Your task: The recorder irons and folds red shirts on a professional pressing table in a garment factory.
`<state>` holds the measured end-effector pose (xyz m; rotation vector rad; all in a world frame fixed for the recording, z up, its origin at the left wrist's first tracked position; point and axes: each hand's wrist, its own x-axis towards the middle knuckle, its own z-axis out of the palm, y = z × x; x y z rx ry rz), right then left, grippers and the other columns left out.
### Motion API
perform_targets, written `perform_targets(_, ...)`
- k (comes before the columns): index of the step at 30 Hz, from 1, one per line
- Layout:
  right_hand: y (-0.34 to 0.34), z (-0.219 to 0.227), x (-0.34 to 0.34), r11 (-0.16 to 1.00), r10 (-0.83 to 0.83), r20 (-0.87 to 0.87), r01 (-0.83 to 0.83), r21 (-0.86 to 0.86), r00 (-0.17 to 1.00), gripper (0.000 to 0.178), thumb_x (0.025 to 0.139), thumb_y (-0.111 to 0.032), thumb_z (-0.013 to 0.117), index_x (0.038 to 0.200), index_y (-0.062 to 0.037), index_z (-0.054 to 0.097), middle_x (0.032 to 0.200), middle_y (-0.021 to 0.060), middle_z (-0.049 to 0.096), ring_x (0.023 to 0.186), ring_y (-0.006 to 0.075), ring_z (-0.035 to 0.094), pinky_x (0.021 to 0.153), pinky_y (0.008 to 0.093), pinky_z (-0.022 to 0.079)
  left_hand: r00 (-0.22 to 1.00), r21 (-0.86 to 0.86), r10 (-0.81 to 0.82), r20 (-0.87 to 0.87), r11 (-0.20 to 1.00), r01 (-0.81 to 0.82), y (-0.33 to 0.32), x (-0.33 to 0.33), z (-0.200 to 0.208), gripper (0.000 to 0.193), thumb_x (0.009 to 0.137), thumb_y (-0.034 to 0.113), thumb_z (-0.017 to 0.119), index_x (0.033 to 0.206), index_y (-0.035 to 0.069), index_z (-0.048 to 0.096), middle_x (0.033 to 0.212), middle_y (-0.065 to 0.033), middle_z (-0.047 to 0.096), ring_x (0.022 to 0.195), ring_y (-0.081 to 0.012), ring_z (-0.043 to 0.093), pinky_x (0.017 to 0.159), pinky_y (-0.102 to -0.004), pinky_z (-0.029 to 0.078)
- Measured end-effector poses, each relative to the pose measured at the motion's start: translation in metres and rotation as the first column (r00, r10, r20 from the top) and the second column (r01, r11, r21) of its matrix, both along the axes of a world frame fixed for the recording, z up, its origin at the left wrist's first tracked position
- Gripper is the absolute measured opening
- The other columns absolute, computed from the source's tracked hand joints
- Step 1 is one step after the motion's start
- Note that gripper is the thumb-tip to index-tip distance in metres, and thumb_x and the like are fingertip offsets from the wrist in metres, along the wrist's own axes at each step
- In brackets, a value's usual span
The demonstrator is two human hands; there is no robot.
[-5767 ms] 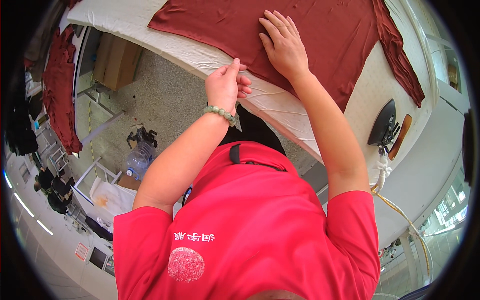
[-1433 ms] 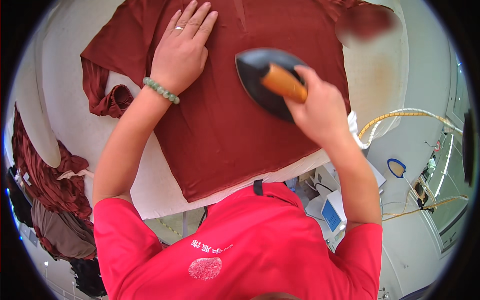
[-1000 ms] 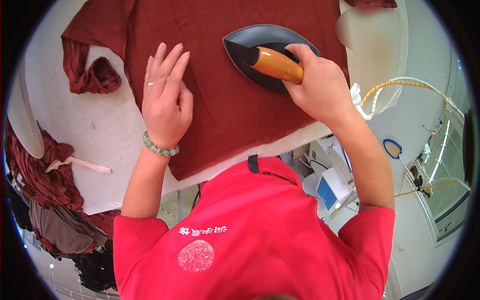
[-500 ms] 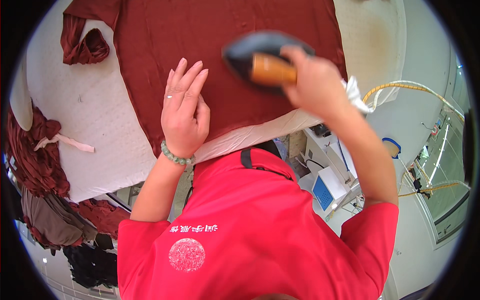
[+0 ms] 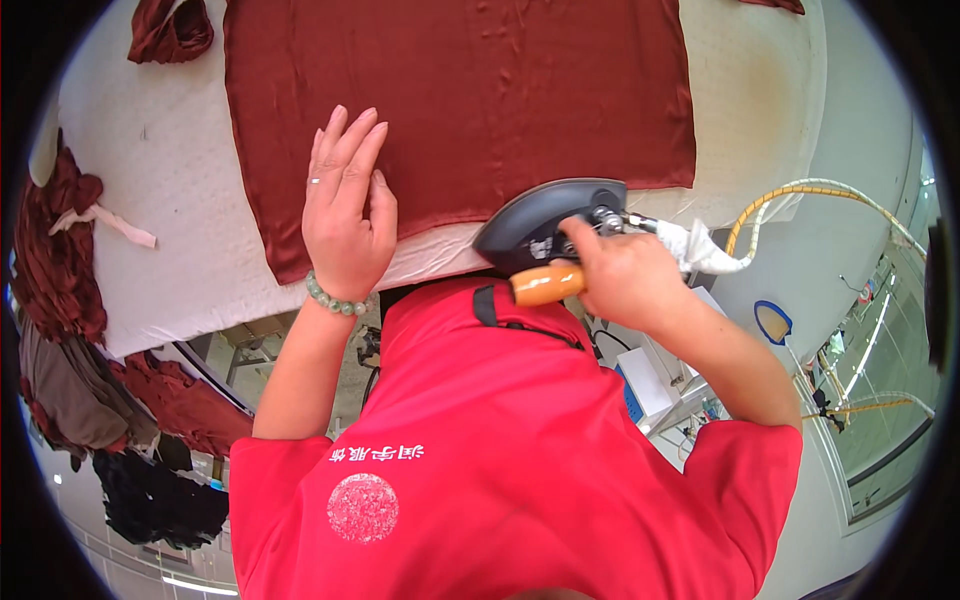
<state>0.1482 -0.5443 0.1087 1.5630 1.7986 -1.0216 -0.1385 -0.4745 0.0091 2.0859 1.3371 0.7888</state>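
A dark red garment is spread over the white padded ironing table, with small creases down its middle. My right hand grips the orange handle of a dark steam iron, which is at the garment's near edge and the table's front edge, close to my waist. Whether its soleplate touches the cloth I cannot tell. My left hand, with a ring and a green bead bracelet, has its fingers stretched out over the garment's near left part and holds nothing.
A yellow hose and a white one run from the iron to the right. A cuffed dark red sleeve lies at the far left. More dark red garments and grey-brown cloth hang at the left edge. White equipment stands below the table.
The iron in my right hand has come back from the middle of the garment toward me and turned. The garment's near right corner shows farther from me. My left hand stays nearly in place.
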Motion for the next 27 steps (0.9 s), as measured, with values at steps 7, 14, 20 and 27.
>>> perform_targets(7,-0.013,-0.007,0.137,0.627,-0.609,-0.193,0.616,0.477,0.769,0.056,0.091,-0.032,0.081,0.134,-0.0037,0.061,0.099,0.0145,0.074,0.087,0.0258,0.073,0.080,0.0358,0.056,0.992,-0.019,-0.022,-0.127,1.000,0.020,-0.078,0.057,0.000,0.042,0.093,0.002,0.061,0.134,-0.001,0.063,0.144,-0.0140,0.060,0.142,-0.0377,0.049,0.118,-0.0536,0.038)
perform_targets(14,-0.049,-0.001,0.217,0.617,-0.588,-0.251,0.627,0.477,0.769,0.053,0.091,-0.031,0.081,0.131,-0.0014,0.063,0.100,0.0124,0.074,0.089,0.0199,0.071,0.080,0.0330,0.055,0.961,-0.143,0.262,-0.094,0.951,-0.273,-0.165,0.102,-0.002,0.043,0.098,0.010,0.064,0.138,-0.002,0.059,0.133,-0.0150,0.065,0.124,-0.0331,0.060,0.105,-0.0459,0.049)
perform_targets(20,-0.089,-0.010,0.197,0.804,-0.339,-0.117,0.353,0.479,0.933,0.059,0.086,-0.026,0.080,0.136,-0.0039,0.058,0.092,0.0197,0.074,0.086,0.0367,0.074,0.075,0.0449,0.057,0.501,-0.813,0.837,0.220,0.441,-0.380,-0.155,0.142,0.016,0.042,0.101,0.022,0.068,0.134,-0.003,0.061,0.114,-0.0134,0.070,0.089,-0.0187,0.069,0.070,-0.0279,0.054)
perform_targets(27,-0.074,-0.011,0.143,0.883,-0.237,-0.126,0.268,0.385,0.963,0.063,0.082,-0.023,0.079,0.137,-0.0054,0.054,0.089,0.0218,0.073,0.085,0.0454,0.070,0.074,0.0518,0.057,0.236,-0.949,0.961,0.145,0.202,-0.241,-0.135,0.152,0.000,0.025,0.097,0.027,0.075,0.097,0.004,0.065,0.081,-0.0064,0.070,0.060,-0.0120,0.064,0.047,-0.0224,0.042)
